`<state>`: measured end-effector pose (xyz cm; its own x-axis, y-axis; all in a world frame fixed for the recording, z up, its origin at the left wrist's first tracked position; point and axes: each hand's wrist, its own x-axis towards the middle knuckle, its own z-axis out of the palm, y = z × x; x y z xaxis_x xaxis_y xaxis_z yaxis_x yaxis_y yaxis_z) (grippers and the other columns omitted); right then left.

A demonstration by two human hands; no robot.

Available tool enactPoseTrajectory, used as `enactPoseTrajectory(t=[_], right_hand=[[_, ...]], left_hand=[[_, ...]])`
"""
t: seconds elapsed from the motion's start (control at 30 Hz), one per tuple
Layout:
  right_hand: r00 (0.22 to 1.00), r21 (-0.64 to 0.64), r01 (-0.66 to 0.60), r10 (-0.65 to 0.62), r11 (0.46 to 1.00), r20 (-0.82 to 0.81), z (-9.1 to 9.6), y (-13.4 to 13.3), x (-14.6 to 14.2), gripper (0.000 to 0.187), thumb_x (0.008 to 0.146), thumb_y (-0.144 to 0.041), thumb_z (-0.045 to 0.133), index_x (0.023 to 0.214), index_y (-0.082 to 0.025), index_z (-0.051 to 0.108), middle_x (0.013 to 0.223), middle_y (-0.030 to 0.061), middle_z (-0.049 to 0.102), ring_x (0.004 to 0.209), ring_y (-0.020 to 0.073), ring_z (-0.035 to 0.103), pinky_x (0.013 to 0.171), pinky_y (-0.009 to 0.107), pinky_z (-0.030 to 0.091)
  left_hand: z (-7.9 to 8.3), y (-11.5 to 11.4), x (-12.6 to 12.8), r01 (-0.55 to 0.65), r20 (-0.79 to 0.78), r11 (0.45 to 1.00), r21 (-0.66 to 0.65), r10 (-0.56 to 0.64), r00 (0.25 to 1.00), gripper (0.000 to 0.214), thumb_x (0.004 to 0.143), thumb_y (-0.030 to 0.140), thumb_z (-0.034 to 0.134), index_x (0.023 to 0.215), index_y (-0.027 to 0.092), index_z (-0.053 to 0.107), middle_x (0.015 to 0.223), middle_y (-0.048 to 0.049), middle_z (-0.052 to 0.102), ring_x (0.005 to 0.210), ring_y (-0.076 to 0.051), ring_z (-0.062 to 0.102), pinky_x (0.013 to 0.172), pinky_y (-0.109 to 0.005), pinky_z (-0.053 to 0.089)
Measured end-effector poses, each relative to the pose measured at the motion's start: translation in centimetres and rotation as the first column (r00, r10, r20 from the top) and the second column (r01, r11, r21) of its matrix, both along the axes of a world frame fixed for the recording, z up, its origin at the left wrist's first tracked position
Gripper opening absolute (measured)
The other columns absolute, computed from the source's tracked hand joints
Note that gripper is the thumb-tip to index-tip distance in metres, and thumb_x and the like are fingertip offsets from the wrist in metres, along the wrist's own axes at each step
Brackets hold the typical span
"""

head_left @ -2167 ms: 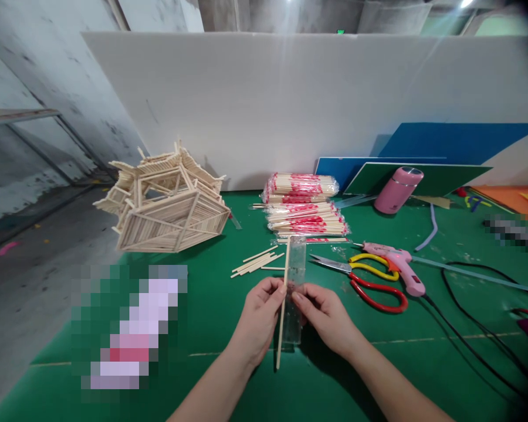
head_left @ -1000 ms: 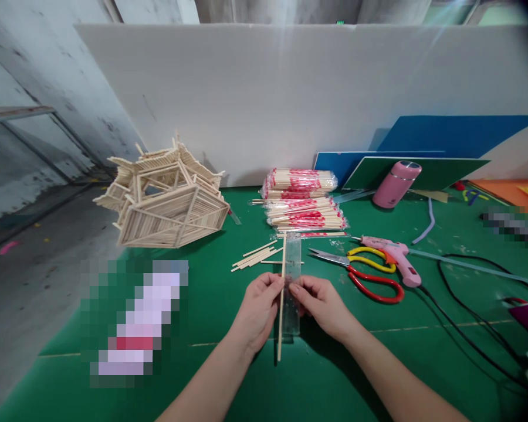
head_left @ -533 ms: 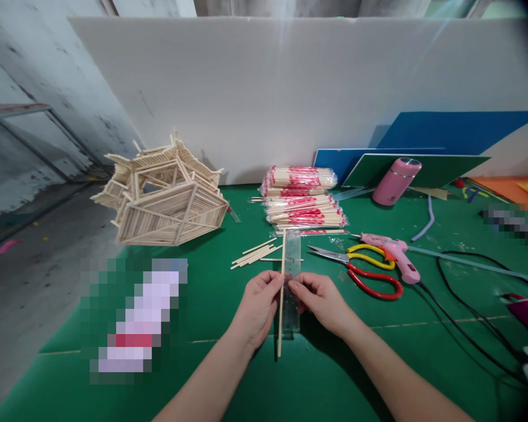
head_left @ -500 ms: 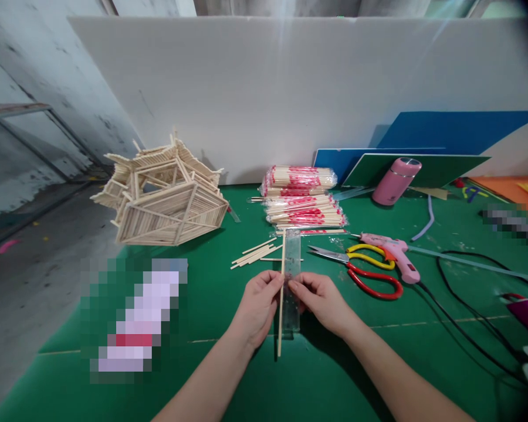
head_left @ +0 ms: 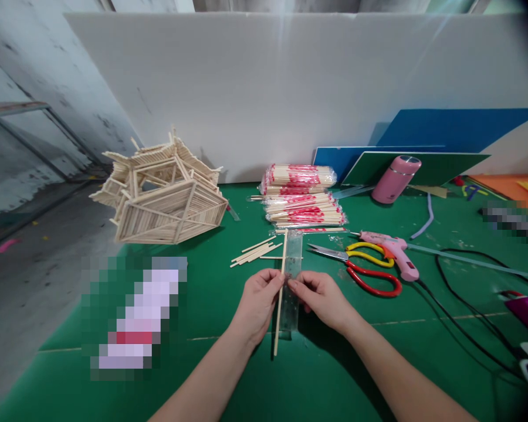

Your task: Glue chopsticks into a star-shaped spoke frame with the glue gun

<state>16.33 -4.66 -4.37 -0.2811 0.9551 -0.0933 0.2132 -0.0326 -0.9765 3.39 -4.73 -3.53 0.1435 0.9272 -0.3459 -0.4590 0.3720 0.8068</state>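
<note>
My left hand (head_left: 261, 302) pinches a thin wooden stick (head_left: 278, 328), which points away from me and sticks out past the fingers at both ends. Right beside the stick lies a clear plastic ruler (head_left: 291, 313). My right hand (head_left: 319, 298) is closed on the ruler's right side, thumb and finger pressed together on it. Beyond the hands, several short cut sticks (head_left: 255, 253) lie on the green table. Scissors (head_left: 369, 264) with one yellow and one red handle rest to the right of the ruler, their blades toward it.
A structure built of sticks (head_left: 162, 193) stands at the left. Wrapped bundles of sticks (head_left: 305, 211) lie at the back. To the right are a pink glue gun (head_left: 391, 249) with its black cord (head_left: 457, 337) and a pink bottle (head_left: 396, 180). A white board (head_left: 246, 88) stands behind.
The stick and the ruler have tilted slightly, their far ends shifting right and near ends left. Both hands keep their hold in nearly the same place.
</note>
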Motion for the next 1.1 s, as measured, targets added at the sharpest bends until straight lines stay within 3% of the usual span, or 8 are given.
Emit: enactPoseTrajectory(t=[0.17, 0.43, 0.6, 0.73, 1.1], right_hand=[[0.999, 0.101, -0.013, 0.010, 0.995, 0.033, 0.1, 0.2, 0.2, 0.029, 0.075, -0.034, 0.049, 0.052, -0.017, 0.044, 0.050, -0.0052, 0.037, 0.048, 0.0076, 0.033, 0.045, 0.020, 0.027], [0.997, 0.100, 0.062, -0.058, 0.993, -0.050, -0.2, 0.2, 0.6, 0.025, 0.073, -0.037, 0.054, 0.060, -0.017, 0.048, 0.054, -0.0049, 0.041, 0.050, 0.0081, 0.034, 0.046, 0.020, 0.027], [0.922, -0.068, 0.120, -0.136, 0.990, -0.363, 0.2, 0.2, 0.1, 0.022, 0.071, -0.038, 0.058, 0.073, -0.017, 0.055, 0.063, -0.0028, 0.050, 0.056, 0.0093, 0.045, 0.053, 0.021, 0.036], [0.845, -0.252, 0.119, -0.232, 0.960, -0.482, 0.3, 0.1, -0.3, 0.024, 0.065, -0.038, 0.064, 0.071, -0.016, 0.057, 0.057, -0.0038, 0.050, 0.049, 0.0079, 0.045, 0.049, 0.021, 0.038], [0.823, -0.248, 0.132, -0.246, 0.960, -0.513, -0.2, 0.0, -0.7, 0.022, 0.065, -0.034, 0.065, 0.076, -0.015, 0.061, 0.050, -0.0045, 0.051, 0.039, 0.0058, 0.044, 0.039, 0.019, 0.035]], left_hand=[[-0.2, 0.0, 0.0, 0.004, 0.013, 1.000, -0.004, -0.004, 1.000, 0.017, 0.061, 0.022, 0.067, 0.064, 0.011, 0.054, 0.055, 0.0021, 0.055, 0.053, -0.007, 0.051, 0.056, -0.019, 0.039], [0.2, -0.1, -0.1, 0.042, 0.068, 0.999, -0.032, -0.040, 0.997, 0.018, 0.061, 0.023, 0.068, 0.063, 0.011, 0.054, 0.055, 0.0019, 0.055, 0.051, -0.006, 0.049, 0.055, -0.019, 0.038], [0.5, -0.5, 0.2, 0.106, 0.065, 0.994, -0.036, -0.104, 0.992, 0.018, 0.061, 0.023, 0.067, 0.062, 0.011, 0.054, 0.054, 0.0016, 0.055, 0.050, -0.005, 0.048, 0.052, -0.017, 0.036], [0.3, -0.7, 0.5, 0.132, 0.024, 0.990, -0.043, -0.131, 0.991, 0.017, 0.063, 0.022, 0.066, 0.063, 0.011, 0.053, 0.055, 0.0007, 0.056, 0.051, -0.005, 0.048, 0.053, -0.017, 0.036], [0.5, -0.5, 0.2, 0.195, -0.023, 0.980, -0.033, -0.196, 0.980, 0.020, 0.064, 0.026, 0.064, 0.063, 0.012, 0.051, 0.052, -0.0007, 0.058, 0.053, -0.010, 0.055, 0.056, -0.021, 0.040]])
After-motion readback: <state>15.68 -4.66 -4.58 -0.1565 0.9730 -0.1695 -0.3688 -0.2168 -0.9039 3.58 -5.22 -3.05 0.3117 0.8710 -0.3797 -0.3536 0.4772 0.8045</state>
